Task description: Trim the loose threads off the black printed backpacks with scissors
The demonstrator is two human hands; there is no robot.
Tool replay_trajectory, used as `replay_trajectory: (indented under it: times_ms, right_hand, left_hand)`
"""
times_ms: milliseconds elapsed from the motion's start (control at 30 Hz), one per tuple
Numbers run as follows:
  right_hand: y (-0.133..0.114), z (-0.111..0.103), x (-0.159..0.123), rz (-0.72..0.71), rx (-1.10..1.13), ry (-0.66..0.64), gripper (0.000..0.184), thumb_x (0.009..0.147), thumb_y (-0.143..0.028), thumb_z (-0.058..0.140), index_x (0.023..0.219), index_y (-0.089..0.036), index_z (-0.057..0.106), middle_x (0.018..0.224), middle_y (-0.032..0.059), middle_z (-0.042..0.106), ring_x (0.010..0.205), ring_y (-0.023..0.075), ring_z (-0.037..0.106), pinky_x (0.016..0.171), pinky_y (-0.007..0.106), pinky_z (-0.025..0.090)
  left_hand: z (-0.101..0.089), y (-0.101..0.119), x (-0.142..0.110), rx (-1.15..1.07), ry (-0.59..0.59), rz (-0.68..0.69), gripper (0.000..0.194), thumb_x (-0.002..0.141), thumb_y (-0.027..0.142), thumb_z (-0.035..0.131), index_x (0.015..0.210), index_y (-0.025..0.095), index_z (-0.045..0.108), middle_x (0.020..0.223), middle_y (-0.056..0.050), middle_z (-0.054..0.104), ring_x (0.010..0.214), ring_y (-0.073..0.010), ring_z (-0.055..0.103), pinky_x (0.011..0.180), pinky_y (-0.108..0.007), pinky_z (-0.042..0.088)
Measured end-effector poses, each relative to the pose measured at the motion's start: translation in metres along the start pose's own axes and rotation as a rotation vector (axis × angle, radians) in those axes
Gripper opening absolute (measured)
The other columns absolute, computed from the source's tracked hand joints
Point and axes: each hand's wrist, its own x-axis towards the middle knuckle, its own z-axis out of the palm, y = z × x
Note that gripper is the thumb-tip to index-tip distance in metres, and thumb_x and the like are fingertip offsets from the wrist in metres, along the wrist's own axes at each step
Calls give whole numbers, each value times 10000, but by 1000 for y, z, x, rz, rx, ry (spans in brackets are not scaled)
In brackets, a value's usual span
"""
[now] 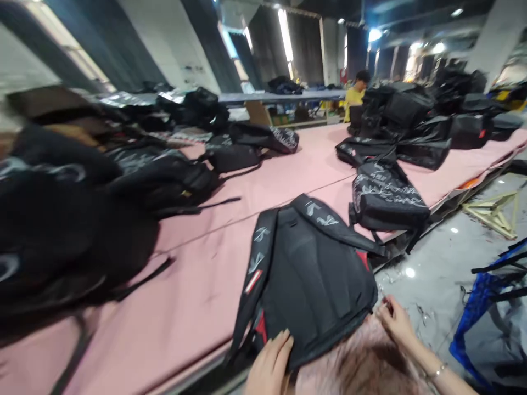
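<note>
A black backpack (pixel 307 280) lies on the pink-topped table with its padded back and both shoulder straps facing up. White lettering runs along the straps, and red patches show at its sides. My left hand (pixel 272 362) grips the backpack's lower left edge, its fingers over the top and the thumb mostly hidden. Close to the lower right corner, my right hand (pixel 393 322) is closed, fingers pinched together. Something small and dark shows between those fingers, too unclear to name.
More black backpacks (pixel 387 195) lie along the pink table (pixel 214 263), heaped at left and far right. A blue-edged bag (pixel 473 323) and a pale wooden frame (pixel 494 211) are on the floor at right. A person in yellow (pixel 354 96) is farther back.
</note>
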Motion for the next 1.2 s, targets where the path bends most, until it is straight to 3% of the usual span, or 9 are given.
replay_trajectory:
  times_ms: [100,200,300,433,633,800,900,1000,1200]
  right_hand:
    - [-17,-14,-8,-47,-73,4,393,797,-465,471,1052,-167,505,927,81,628,843,232,601,781,385,468]
    - [-44,-22,-16,-96,-98,84,384,858,-425,382,1130,-164,458,1106,123,563,1032,239,532,909,413,398]
    - [-62,-26,-25,-143,-105,94,383,870,-401,377,1157,-162,461,1135,133,556,1058,244,517,918,425,394]
    - [-69,-33,-36,-258,-76,-7,382,860,-378,444,1185,-183,491,1160,113,574,1048,240,540,873,394,442]
    - [-86,-28,-54,-250,-35,-95,395,848,-346,491,1197,-171,433,770,33,632,637,160,591,601,274,494]
    - [-116,-9,-57,-435,-69,-284,238,834,-310,516,1048,-210,547,936,42,657,822,164,616,726,260,488]
    - [-126,-2,-57,-468,-106,-354,224,831,-297,527,1037,-216,558,910,20,668,791,153,624,710,248,481]
    - [-129,0,-59,-485,-176,-403,191,835,-266,515,1009,-197,554,843,23,671,722,157,627,658,250,472]
    - [-124,6,-61,-601,-235,-466,166,846,-182,464,982,-184,559,905,66,673,815,187,635,675,266,468]
  left_hand:
    - [-15,23,0,-50,-78,-112,296,753,202,520,1039,187,594,1117,-104,629,1006,-234,592,806,-352,526]
    - [-25,44,17,-184,-16,-276,209,811,247,503,980,193,612,1034,-92,647,972,-218,595,826,-367,510]
    - [-21,55,32,-331,38,-415,213,851,232,441,963,201,620,942,-70,665,896,-188,614,812,-347,506]
    - [-6,59,41,-465,-36,-567,237,865,253,415,954,196,627,947,-69,664,894,-181,614,808,-332,497]
    - [3,73,48,-438,-142,-603,212,808,300,526,960,206,639,850,-52,623,824,-193,587,743,-326,474]
    - [7,89,50,-369,-185,-616,143,817,252,491,780,196,617,771,-25,574,756,-172,554,690,-294,442]
    - [8,93,43,-391,-101,-650,192,845,239,432,712,184,559,746,-19,547,730,-158,537,674,-276,430]
    - [8,96,36,-405,-14,-732,201,849,253,430,690,182,532,723,-12,531,693,-151,528,638,-263,418]
    - [9,99,38,-389,-1,-814,211,857,257,408,693,187,520,727,-14,523,709,-164,521,642,-276,403]
